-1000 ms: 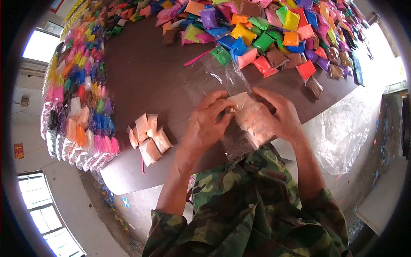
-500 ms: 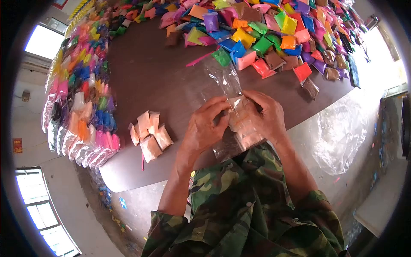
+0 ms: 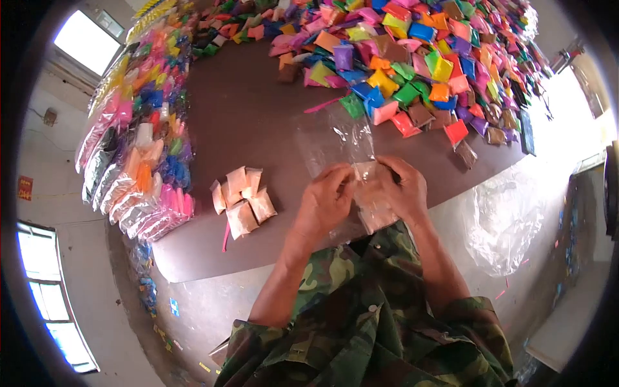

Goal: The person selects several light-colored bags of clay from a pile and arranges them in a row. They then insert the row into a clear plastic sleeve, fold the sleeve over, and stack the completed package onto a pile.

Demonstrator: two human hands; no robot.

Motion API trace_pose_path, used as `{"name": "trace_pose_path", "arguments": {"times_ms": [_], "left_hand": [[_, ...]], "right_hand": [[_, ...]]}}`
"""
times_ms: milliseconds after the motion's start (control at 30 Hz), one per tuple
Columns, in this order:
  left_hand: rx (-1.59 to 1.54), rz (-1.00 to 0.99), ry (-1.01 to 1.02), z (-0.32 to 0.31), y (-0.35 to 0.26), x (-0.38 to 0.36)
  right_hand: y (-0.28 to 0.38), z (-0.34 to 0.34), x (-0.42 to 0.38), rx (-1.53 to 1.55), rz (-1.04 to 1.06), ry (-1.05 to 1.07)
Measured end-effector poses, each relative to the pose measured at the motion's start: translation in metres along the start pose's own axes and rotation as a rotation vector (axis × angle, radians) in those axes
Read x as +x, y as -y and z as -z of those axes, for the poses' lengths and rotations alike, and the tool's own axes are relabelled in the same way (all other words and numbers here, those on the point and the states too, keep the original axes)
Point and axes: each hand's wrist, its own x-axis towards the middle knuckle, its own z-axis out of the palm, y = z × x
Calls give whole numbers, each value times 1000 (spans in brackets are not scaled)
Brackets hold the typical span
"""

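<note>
Closest to you are the camouflage sleeves and front of your jacket (image 3: pixel 367 322), with both forearms reaching forward over the near edge of the desk (image 3: pixel 251 109). Your hands meet just above that edge, at a clear bag (image 3: pixel 342 138) with peach packets (image 3: pixel 376 209) in its near part. Your left hand (image 3: pixel 330 195) has its grip closed on the bag's left side, thumb and fingers together beside the upper end of the packets. Your right hand (image 3: pixel 403 188) has its grip clamped on the bag from the right, the thumb lying over the packets and the fingers bent around the far side. The bag's loose film stretches past your hands, flat and shiny above the desk.

Left of your left hand, well apart from it, a small cluster of peach packets (image 3: pixel 242 218) lies on the desk, with a pink strip (image 3: pixel 225 237) poking out below. Off to your right, beyond the desk edge, a crumpled plastic sheet (image 3: pixel 503 222) sits low by the pale floor (image 3: pixel 206 297).

Further left, filled bags of many colours (image 3: pixel 142 161) lie in rows along the desk's side. Beyond the loose film, another pink strip (image 3: pixel 324 105) lies near a big heap of coloured packets (image 3: pixel 412 64) spread across the far side.
</note>
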Motion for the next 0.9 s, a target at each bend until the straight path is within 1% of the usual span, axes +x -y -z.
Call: {"name": "trace_pose_path", "arguments": {"times_ms": [67,167,267,367,467,500,600,667,700,767,867,900], "left_hand": [[18,-23,14,0,3,2],[-18,37,83,1,-5,1],[-8,4,21,12,-13,0],[-20,48,-125,34,-22,-13],[2,59,-304,70,-13,-38],[-4,97,-368,81,-7,-50],[135,149,-462,112,3,-92],[160,222,-568,126,9,-120],[174,261,-607,132,18,-136],[167,362,-700,140,28,-159],[277,364,-776,146,41,-180],[259,379,-795,146,44,-186]], "right_hand": [[-1,2,3,-28,31,1],[-7,0,3,9,51,-3],[4,3,5,-10,-6,29],[-22,3,9,113,-27,83],[-17,14,10,188,-149,161],[-17,15,11,216,-134,165],[-23,16,14,215,-90,80],[-28,17,14,296,-124,72],[-31,16,13,244,-72,44],[-31,14,11,208,-66,8],[-46,17,12,173,-30,-33],[-50,17,12,187,-37,-42]]}}
